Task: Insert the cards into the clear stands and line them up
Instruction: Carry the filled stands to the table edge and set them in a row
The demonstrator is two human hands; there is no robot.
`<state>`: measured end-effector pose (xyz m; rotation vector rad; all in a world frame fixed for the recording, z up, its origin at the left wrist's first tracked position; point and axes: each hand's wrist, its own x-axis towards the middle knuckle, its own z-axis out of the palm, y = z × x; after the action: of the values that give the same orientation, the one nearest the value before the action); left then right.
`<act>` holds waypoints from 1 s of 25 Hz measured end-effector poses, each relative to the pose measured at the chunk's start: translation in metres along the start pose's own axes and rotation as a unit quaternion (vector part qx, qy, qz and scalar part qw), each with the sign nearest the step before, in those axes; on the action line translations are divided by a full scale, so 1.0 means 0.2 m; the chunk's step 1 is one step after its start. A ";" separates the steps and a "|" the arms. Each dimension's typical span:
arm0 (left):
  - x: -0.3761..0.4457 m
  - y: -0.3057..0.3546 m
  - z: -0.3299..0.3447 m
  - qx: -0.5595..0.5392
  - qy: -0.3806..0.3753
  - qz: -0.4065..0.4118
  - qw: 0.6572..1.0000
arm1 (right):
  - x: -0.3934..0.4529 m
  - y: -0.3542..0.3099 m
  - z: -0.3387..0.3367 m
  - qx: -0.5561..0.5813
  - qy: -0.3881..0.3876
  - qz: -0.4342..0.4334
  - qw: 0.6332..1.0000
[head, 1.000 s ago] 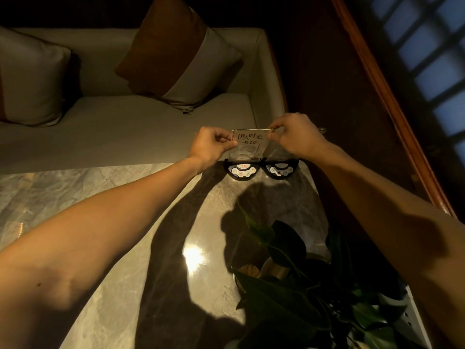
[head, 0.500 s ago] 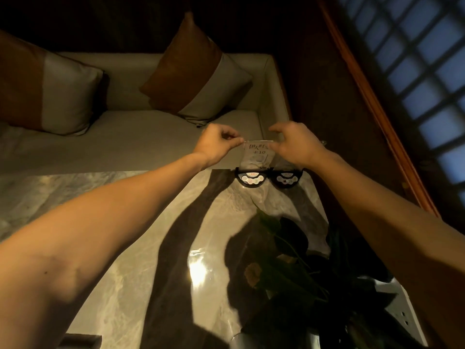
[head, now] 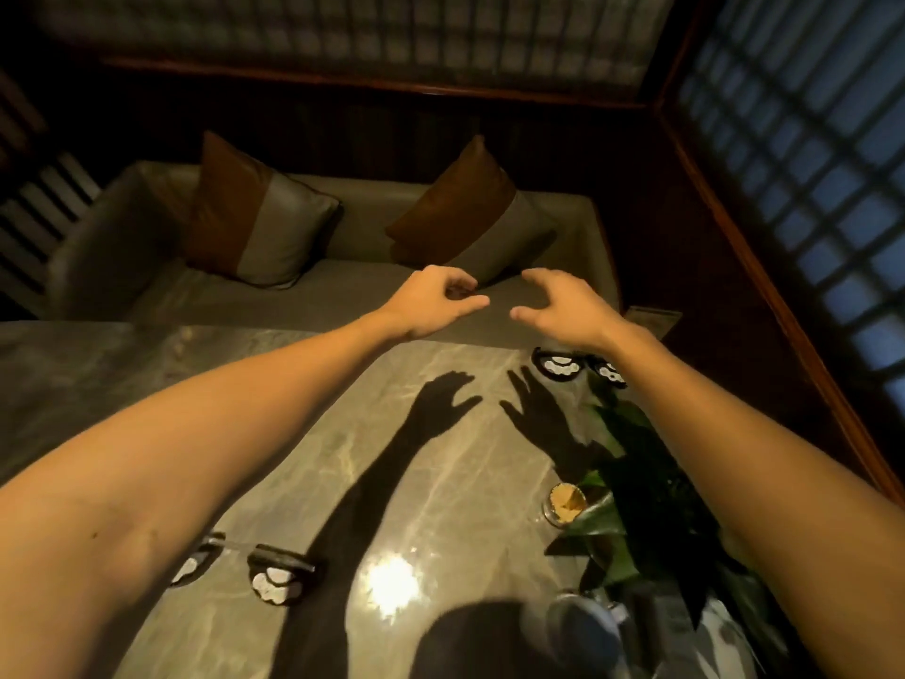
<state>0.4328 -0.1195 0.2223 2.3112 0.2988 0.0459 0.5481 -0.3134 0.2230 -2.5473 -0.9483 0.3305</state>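
Above the far edge of the marble tabletop (head: 303, 433) we hold both hands out with nothing in them. Our left hand (head: 433, 301) has its fingers loosely curled and the thumb pointing right; our right hand (head: 563, 306) is spread in a relaxed arch, thumb pointing left, and the two thumbs are near each other without touching. Both cast shadows on the stone below.

Just under our right wrist, at the far right corner of the tabletop, sit two black stand bases with pale markings (head: 558, 367), side by side; the right one is partly hidden by our forearm. We cannot tell whether a clear panel or card stands in them, as that spot is dim and covered. Two more black bases (head: 276, 575) lie near the close edge, beneath our left forearm.

A leafy potted plant (head: 641, 482) stands on the right side of the tabletop. Beyond the tabletop runs a pale sofa (head: 343, 286) with two brown-and-grey cushions (head: 254, 223).
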 end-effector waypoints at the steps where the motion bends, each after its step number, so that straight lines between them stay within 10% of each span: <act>1: -0.10 -0.03 -0.05 -0.001 0.009 -0.004 1.000 | -0.04 -0.08 0.05 0.006 0.004 -0.003 1.000; 25: -1.67 -1.16 -0.12 -0.208 0.073 -0.180 0.959 | -0.95 -1.06 1.36 0.187 -0.159 -0.016 0.969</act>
<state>0.0595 -0.0243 0.0908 1.8105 0.7107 0.0884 0.1910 -0.2162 0.0890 -2.1676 -0.9306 0.8439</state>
